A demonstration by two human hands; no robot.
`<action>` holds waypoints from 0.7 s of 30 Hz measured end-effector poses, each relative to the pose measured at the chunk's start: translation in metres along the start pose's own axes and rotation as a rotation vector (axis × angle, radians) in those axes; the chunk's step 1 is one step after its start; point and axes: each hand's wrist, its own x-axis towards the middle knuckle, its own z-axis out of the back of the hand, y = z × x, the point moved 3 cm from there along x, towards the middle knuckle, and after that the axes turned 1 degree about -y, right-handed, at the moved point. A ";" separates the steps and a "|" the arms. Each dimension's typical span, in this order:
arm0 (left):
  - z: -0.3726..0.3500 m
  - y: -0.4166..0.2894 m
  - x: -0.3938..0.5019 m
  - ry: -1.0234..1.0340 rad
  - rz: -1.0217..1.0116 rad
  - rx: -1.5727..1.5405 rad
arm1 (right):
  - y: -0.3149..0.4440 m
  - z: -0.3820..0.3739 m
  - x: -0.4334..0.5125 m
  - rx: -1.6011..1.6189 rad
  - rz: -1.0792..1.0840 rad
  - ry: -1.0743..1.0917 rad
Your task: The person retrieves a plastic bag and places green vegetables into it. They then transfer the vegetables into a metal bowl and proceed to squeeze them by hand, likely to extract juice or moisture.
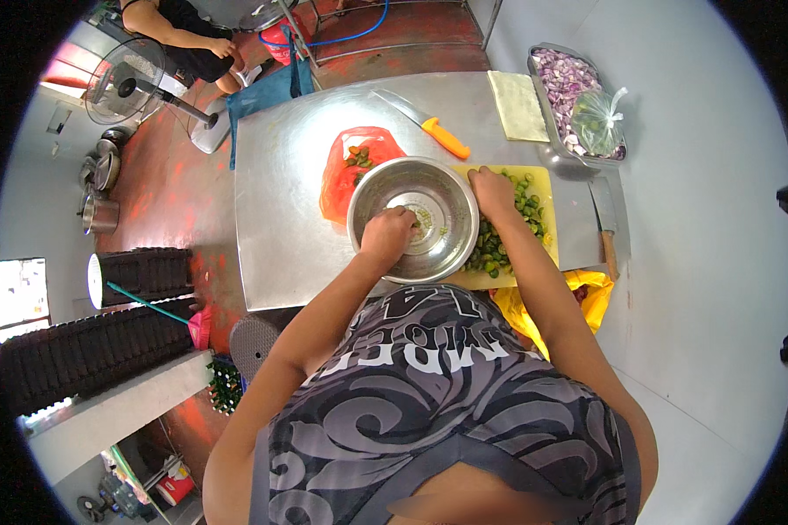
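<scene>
My left hand point(389, 237) reaches into a stainless steel bowl point(463, 246), its fingers curled down near small green bits on the bottom; whether it pinches any is hidden. My right hand point(492, 189) holds the bowl's right rim, above a yellow cutting board point(550, 197). Cut small green citrus fruits point(492, 252) lie on the board, partly behind my right forearm. A red plastic bag point(335, 190) with several greenish-brown pieces point(359, 156) lies left of the bowl. Beyond the bowl rests a knife with an orange handle point(445, 136).
On the steel table point(276, 197) are a folded cloth point(517, 105), a tray of chopped red onions point(565, 75) with a tied clear bag point(596, 121), and a wooden-handled cleaver point(604, 210). A yellow bag point(597, 302) hangs by the near edge. A person point(184, 39) is beyond a fan point(126, 85).
</scene>
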 end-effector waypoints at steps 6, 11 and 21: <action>-0.005 -0.002 0.001 0.007 -0.081 -0.049 | -0.006 -0.009 0.002 -0.013 -0.033 0.013; -0.015 -0.001 0.010 0.126 -0.149 0.044 | -0.013 -0.018 0.006 -0.032 -0.029 -0.001; 0.001 -0.005 0.024 0.058 -0.076 0.041 | -0.017 0.017 0.002 0.106 -0.174 -0.111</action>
